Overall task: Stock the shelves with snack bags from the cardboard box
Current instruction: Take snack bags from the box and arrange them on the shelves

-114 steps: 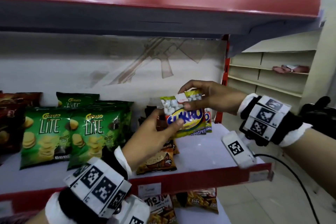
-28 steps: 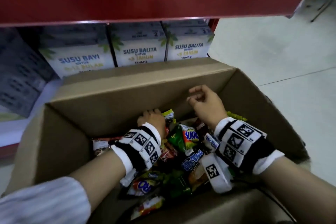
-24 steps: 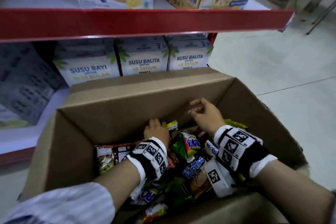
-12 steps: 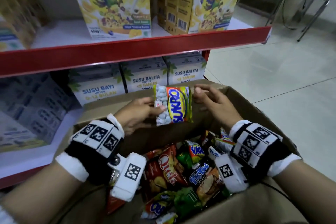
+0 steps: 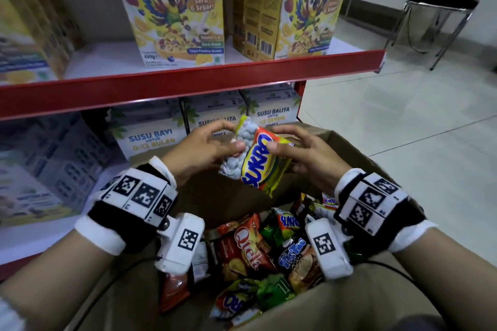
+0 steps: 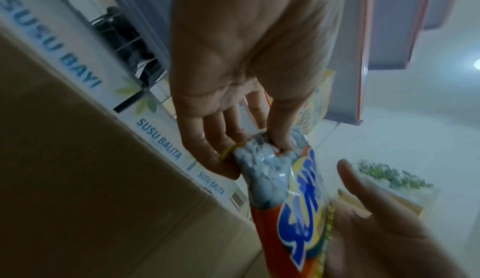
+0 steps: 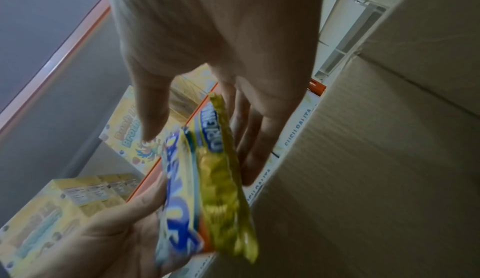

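Both hands are up over the cardboard box (image 5: 363, 301), sharing one Sukro bag (image 5: 262, 160). The left hand (image 5: 200, 152) pinches the clear, nut-filled end between thumb and fingers, and the right hand (image 5: 309, 154) clamps the yellow end, thumb on the printed front and fingers behind it. The bag hangs tilted between them, clear of the pile. Right below the wrists, more snack bags (image 5: 250, 250) lie heaped in the box. Past the fingertips sits the red-edged shelf (image 5: 188, 86) with cereal boxes (image 5: 174, 8) standing on it.

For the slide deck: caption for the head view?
Both hands, left hand and right hand, hold a Sukro bag above the cardboard box.
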